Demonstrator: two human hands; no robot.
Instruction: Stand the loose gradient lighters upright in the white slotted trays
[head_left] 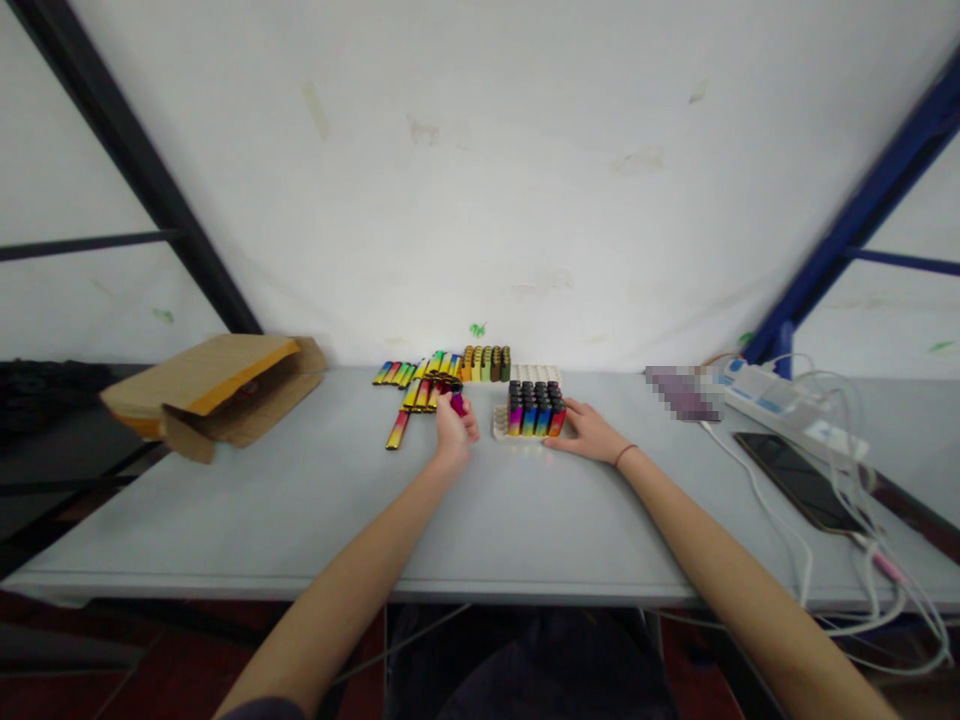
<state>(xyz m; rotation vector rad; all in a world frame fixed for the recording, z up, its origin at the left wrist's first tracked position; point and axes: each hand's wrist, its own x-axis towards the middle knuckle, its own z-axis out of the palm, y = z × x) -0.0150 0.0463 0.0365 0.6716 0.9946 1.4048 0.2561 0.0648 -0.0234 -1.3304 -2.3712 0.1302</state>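
My left hand is closed around a purple lighter, with part of it sticking out above the fingers. Beside it lies a loose pile of shiny rainbow-coloured lighters, one of them apart at the front. To the right is a white tray with holes, where rows of upright lighters with dark tops fill the right part and the left column shows bare holes. My right hand grips the tray's right end, thumb at the front and fingers along the side.
Behind stand a block of yellow-to-dark lighters and another white tray, near the wall. An open cardboard box lies at the left. On the right are a phone, a power strip, a pixelated item and tangled white cables.
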